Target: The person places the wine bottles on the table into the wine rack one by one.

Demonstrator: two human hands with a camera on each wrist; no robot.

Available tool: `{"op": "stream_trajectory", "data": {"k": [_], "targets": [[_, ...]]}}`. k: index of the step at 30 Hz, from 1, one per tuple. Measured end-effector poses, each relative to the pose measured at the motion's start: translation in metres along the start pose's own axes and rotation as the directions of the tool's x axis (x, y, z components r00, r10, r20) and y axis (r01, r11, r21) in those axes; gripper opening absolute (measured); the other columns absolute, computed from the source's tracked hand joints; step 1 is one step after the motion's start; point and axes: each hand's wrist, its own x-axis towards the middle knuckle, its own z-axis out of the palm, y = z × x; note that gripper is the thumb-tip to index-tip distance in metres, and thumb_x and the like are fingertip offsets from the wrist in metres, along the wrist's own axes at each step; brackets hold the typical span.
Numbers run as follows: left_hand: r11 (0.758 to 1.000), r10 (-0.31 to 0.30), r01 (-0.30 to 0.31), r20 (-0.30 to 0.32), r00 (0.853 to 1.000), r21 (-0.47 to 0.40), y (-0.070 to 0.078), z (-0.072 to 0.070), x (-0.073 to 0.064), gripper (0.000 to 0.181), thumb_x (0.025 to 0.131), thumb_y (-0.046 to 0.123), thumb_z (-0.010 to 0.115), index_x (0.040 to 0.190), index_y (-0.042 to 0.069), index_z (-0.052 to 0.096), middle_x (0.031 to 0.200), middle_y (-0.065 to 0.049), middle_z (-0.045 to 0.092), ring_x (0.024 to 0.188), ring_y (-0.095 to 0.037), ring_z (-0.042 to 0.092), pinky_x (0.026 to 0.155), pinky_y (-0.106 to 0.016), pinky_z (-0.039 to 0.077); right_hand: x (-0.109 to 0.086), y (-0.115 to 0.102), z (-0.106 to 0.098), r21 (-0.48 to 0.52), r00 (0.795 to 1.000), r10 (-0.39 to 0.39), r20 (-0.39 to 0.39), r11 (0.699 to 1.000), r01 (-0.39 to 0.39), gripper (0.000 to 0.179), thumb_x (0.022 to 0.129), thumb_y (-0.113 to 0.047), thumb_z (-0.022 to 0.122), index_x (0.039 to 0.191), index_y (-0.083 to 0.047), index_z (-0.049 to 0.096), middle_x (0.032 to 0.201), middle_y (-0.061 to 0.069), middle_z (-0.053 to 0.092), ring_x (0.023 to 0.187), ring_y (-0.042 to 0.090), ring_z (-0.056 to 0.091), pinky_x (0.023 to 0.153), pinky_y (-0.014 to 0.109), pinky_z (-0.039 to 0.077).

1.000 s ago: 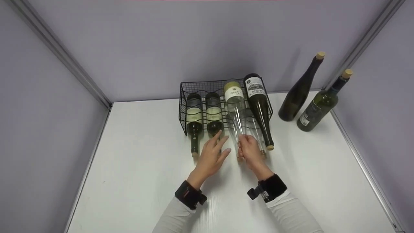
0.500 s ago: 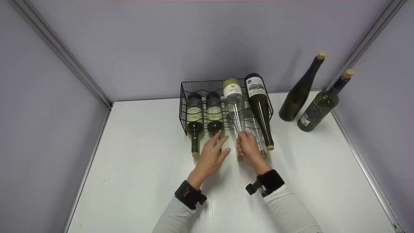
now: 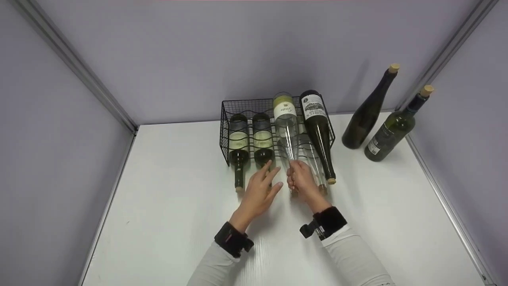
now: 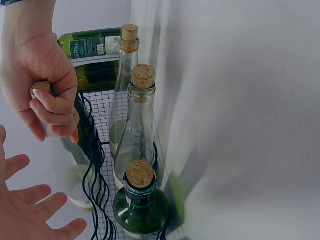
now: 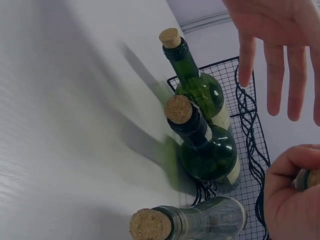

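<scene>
My right hand (image 3: 301, 180) grips the neck of a clear wine bottle (image 3: 285, 123) lying on the upper level of a black wire rack (image 3: 254, 105). Its cork (image 4: 41, 87) pokes out of that fist in the left wrist view. My left hand (image 3: 258, 192), fingers spread, hovers over the neck of a green bottle (image 3: 263, 139) and appears apart from it. Another green bottle (image 3: 239, 139) lies to its left on the lower level. Beneath the gripped bottle are two more clear bottles, one nearer (image 4: 135, 130), one farther (image 4: 121, 95).
A dark bottle (image 3: 317, 127) with a white label lies at the rack's upper right. Two corked bottles stand on the white table right of the rack, one brown (image 3: 363, 119), one green (image 3: 391, 133). Grey panels (image 3: 190, 59) enclose the table.
My right hand has moved slightly forward and left, and the clear bottle has slid a little farther back on the rack. My left hand has stayed in place.
</scene>
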Motion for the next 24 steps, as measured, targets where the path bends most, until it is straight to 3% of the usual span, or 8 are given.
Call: {"op": "stream_trajectory", "data": {"k": [8,15,24], "targets": [[0.999,0.040,-0.040,-0.033,0.999,0.011,-0.0010,0.0002,0.0010,0.047,0.101,0.033,0.055,0.142,0.010,0.051,0.149,-0.022,0.040,0.128,-0.037,0.046,0.105,-0.056,0.036,-0.0003,0.0028,0.0012,-0.043,1.000,0.028,-0.005,0.999,-0.028,0.032,0.107,-0.026,0.038,0.119,0.003,0.045,0.073,0.003,0.047,0.047,0.009,0.041,0.042,0.022,0.034],[0.997,0.073,-0.071,-0.057,0.996,0.034,-0.0011,0.0002,0.0007,0.047,0.101,0.033,0.056,0.140,0.008,0.053,0.147,-0.023,0.041,0.124,-0.036,0.050,0.103,-0.055,0.038,-0.0015,0.0032,-0.0004,-0.062,0.999,0.045,-0.028,0.997,-0.047,0.048,0.106,-0.027,0.041,0.137,0.009,0.038,0.073,0.003,0.048,0.049,0.009,0.045,0.042,0.023,0.038],[0.998,0.064,-0.062,-0.048,0.997,0.029,-0.0014,0.0008,0.0008,0.047,0.101,0.034,0.055,0.141,0.009,0.052,0.147,-0.023,0.041,0.124,-0.036,0.050,0.103,-0.056,0.037,-0.0055,0.0038,-0.0006,-0.068,0.998,0.054,-0.033,0.996,-0.056,0.043,0.104,-0.028,0.047,0.132,0.005,0.042,0.084,0.007,0.048,0.058,0.012,0.049,0.045,0.023,0.041]]}}
